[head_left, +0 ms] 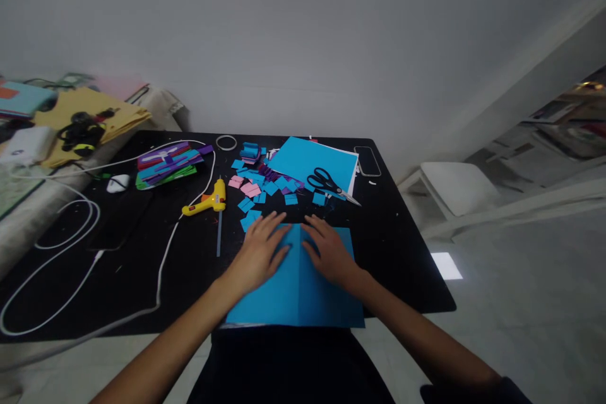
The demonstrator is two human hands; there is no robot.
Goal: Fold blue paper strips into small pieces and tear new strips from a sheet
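A blue sheet of paper [298,297] with a crease down its middle lies at the table's front edge. My left hand [259,252] rests on its left half, fingers spread toward the far edge. On the right half lies my right hand [329,249], its fingers also apart. Neither hand grips anything. Just beyond the fingertips are small cut blue pieces [250,219] and pink pieces [250,189]. Black-handled scissors [331,185] lie partly on another blue sheet [303,158] behind them.
A yellow glue gun [211,199] with a glue stick lies left of the paper. Coloured strips [170,164], a tape ring [226,142] and a phone [116,221] on a white cable [163,252] are farther left. At the back right is a clear rectangular case [368,161]. A white chair [457,188] stands right.
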